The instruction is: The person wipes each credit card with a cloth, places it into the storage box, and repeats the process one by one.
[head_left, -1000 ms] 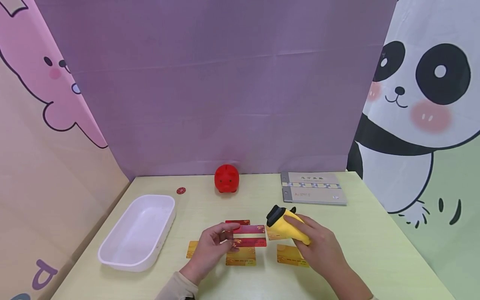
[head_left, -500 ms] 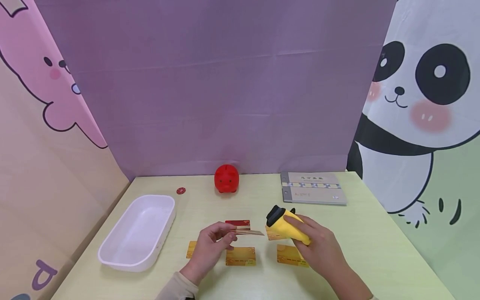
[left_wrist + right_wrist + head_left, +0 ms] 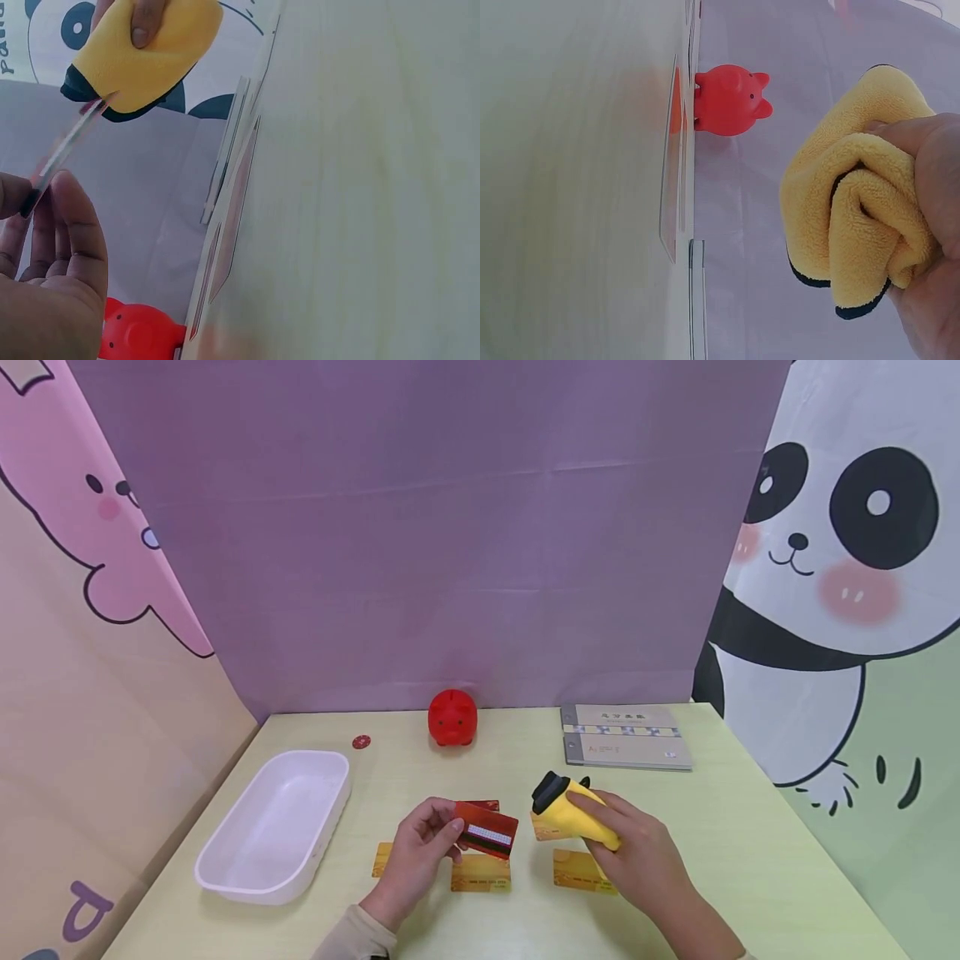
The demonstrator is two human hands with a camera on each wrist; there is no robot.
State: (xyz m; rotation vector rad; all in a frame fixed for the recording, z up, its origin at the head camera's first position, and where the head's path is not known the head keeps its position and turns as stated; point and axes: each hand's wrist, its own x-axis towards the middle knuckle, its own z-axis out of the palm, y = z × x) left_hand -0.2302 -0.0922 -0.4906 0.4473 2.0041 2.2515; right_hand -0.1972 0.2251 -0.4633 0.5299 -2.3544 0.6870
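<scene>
In the head view my left hand [image 3: 420,852] pinches a red bank card [image 3: 487,831] between thumb and fingers. Its back, with a white strip and a dark stripe, faces the camera, and the card is tilted above the table. The left wrist view shows this card nearly edge-on. My right hand [image 3: 648,856] grips a folded yellow cloth [image 3: 579,817] with black edging, held to the right of the card. Under and around the hands lie several cards: a red card [image 3: 489,805], a gold card [image 3: 482,878] and others partly covered.
A white plastic tray [image 3: 330,827] stands on the left of the table. A red piggy bank [image 3: 452,718] sits at the back, with a small red disc [image 3: 362,742] to its left. A grey ledger book [image 3: 626,739] lies at the back right.
My left hand has turned the red card over, from its striped face through edge-on to its back. The right hand and cloth have stayed in place.
</scene>
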